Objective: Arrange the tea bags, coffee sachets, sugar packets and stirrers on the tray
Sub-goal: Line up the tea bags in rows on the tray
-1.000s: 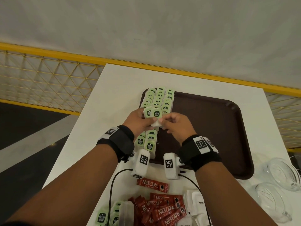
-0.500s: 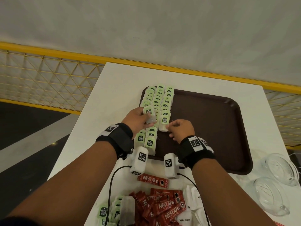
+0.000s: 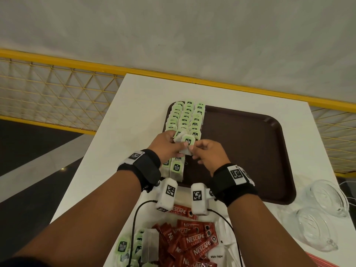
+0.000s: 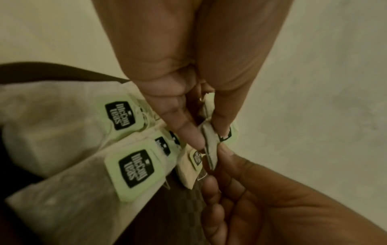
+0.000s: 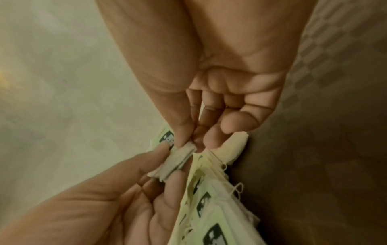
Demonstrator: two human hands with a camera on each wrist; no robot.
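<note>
Green-tagged tea bags point(image 3: 185, 120) lie in three overlapping rows down the left side of the brown tray point(image 3: 250, 151). Above the rows' near part, my left hand point(image 3: 178, 146) holds a small stack of tea bags point(image 3: 186, 142). My right hand point(image 3: 194, 151) pinches the stack's near edge between thumb and fingertips. In the left wrist view, my left hand point(image 4: 209, 136) clamps the thin stack point(image 4: 209, 149) between thumb and finger, with my right hand point(image 4: 240, 174) reaching in from below. The right wrist view shows my right hand point(image 5: 194, 142) pinching the stack point(image 5: 178, 159), and my left hand point(image 5: 146, 165) under it.
Near me on the white table point(image 3: 134, 112) lie red Nescafe sachets point(image 3: 192, 239), white sugar packets point(image 3: 217, 255) and loose tea bags point(image 3: 123, 247). Two glass cups point(image 3: 325, 197) lie right of the tray. A yellow mesh railing point(image 3: 57, 93) runs behind the table.
Half a second ago my right hand was low on the tray beside the right row. It has come back up to the stack in my left hand and pinches it.
</note>
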